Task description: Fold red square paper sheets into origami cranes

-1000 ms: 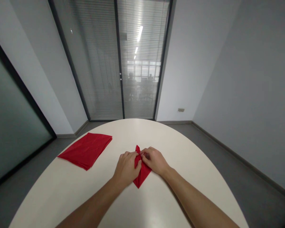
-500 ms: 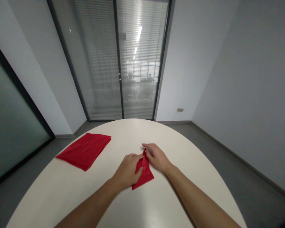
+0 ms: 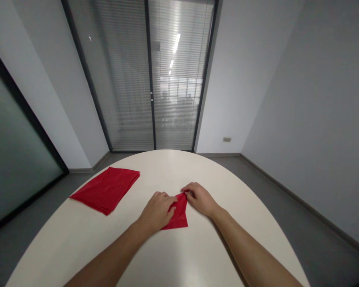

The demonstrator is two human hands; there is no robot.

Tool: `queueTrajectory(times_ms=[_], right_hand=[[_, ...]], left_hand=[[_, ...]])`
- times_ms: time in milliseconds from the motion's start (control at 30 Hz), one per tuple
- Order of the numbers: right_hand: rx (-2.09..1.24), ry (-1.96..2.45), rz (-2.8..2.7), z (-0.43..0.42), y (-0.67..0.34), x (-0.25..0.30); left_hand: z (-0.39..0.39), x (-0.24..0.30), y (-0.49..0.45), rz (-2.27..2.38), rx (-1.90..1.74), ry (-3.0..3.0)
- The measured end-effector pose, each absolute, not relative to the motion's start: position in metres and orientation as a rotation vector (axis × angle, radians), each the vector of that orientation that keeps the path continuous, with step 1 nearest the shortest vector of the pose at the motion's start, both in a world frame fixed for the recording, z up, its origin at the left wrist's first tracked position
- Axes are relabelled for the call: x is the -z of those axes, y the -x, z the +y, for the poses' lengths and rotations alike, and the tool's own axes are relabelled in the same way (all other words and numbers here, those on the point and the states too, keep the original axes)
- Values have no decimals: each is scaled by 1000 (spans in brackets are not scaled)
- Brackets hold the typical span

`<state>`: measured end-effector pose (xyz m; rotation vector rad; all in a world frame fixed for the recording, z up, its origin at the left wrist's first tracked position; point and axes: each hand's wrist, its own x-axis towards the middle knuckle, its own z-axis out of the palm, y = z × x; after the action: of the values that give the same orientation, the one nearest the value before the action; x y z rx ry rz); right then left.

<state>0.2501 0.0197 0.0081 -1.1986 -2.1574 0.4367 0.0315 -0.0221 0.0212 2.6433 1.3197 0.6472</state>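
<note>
A small folded red sheet, thin and creased like tissue paper (image 3: 181, 215), lies on the table between my two hands. My left hand (image 3: 158, 210) rests over its left part, thumb and forefinger apart and pressing it down. That part of the sheet is hidden under the palm. At the sheet's upper right corner my right hand (image 3: 201, 199) is closed in a pinch, fingertips on the corner. Further left lies a larger stack of red sheets (image 3: 107, 190), apart from both hands, its layered edges showing.
The round white table (image 3: 227, 239) fills the lower view, its curved edge close to the stack. Beyond it stand a glass partition with blinds (image 3: 128, 91) and a pale wall with a socket plate (image 3: 227, 139). Grey floor (image 3: 302, 207) surrounds the table.
The small red sheet has turned, its lower edge now nearer level, and its upper part lies flatter. My left hand has shifted slightly left, my right slightly right and nearer me.
</note>
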Motion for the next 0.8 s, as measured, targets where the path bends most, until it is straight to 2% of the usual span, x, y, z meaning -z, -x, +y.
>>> queueTrajectory(times_ms=[800], right_hand=[[-356,1297,-2126,19,-249,-13]], left_hand=[[-33,-31,-45,1623,-310,-2821]])
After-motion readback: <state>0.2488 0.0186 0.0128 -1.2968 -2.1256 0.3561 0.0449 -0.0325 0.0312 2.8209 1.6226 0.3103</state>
